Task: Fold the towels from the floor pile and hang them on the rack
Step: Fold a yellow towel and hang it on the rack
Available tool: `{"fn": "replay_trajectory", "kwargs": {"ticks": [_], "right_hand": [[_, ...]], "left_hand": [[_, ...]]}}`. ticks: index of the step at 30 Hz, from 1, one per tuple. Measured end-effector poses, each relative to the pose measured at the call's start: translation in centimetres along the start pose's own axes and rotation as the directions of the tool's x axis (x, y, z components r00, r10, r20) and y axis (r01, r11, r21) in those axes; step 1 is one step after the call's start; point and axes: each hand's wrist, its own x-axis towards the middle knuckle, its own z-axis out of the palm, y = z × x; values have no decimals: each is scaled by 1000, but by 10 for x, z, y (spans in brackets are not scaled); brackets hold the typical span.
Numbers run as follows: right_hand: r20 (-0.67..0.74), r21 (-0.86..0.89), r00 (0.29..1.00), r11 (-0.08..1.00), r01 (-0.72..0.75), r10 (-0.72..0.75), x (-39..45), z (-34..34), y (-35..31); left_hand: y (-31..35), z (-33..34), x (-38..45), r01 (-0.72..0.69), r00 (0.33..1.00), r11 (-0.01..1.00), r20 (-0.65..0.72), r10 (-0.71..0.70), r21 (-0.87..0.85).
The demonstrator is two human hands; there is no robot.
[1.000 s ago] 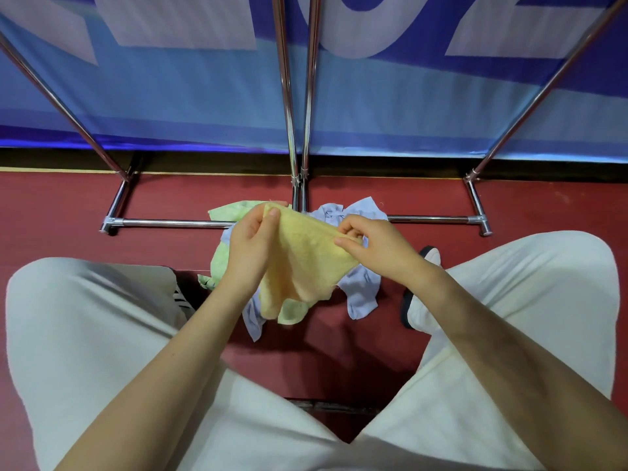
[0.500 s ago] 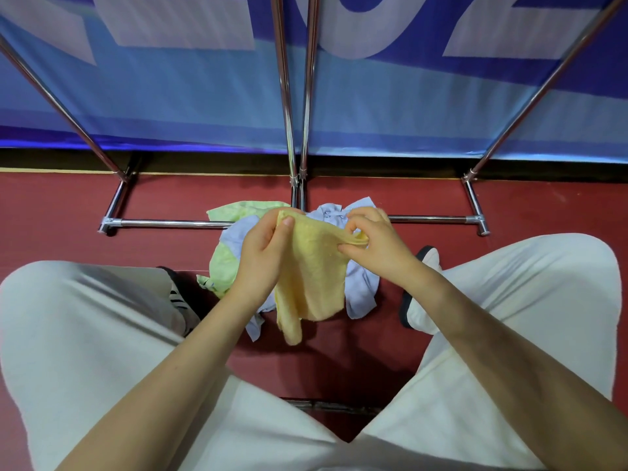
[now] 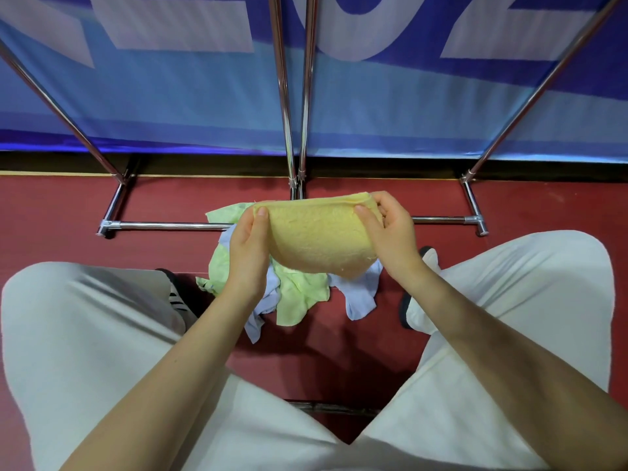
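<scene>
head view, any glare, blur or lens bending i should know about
Head view: bright glare streaks on the chrome tube rack; its outer poles splay diagonally, wide-angle distortion; the yellow terry towel, pinched by the left hand and right hand, looks sharp; soft shadows on the red floor.

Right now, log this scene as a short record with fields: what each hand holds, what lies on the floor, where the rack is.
left hand: pinches the left end of the yellow towel
right hand: grips the towel's right end
yellow towel: stretched between both hands, above the pile
floor pile: green and pale blue towels, on the red floor
rack: chrome bars behind the pile; no towel shows on it
</scene>
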Motion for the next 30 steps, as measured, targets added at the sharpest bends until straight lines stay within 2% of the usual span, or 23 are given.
{"fn": "replay_trajectory", "kwargs": {"ticks": [5,11,13,18,22,30], "right_hand": [[-96,-110,995,994,-6,-4,3,4,5],[-164,-106,984,991,-80,62,1,18,8],[-176,-57,980,993,-101,90,1,24,6],[-140,22,978,988,-151,153,-1,37,-2],[-114,-14,983,989,-146,144,-2,47,-13],[34,83,996,992,-90,88,-1,65,-18]], "left_hand": [[0,4,4,0,1000,1000,-19,1,24],[-7,17,3,22,995,999,-96,-18,32],[-9,22,2,35,993,999,-116,-33,15],[-13,32,3,54,987,998,-150,-56,-18],[-11,40,3,63,985,997,-160,-68,-40],[-5,48,5,27,989,994,-139,-41,-103]]}}
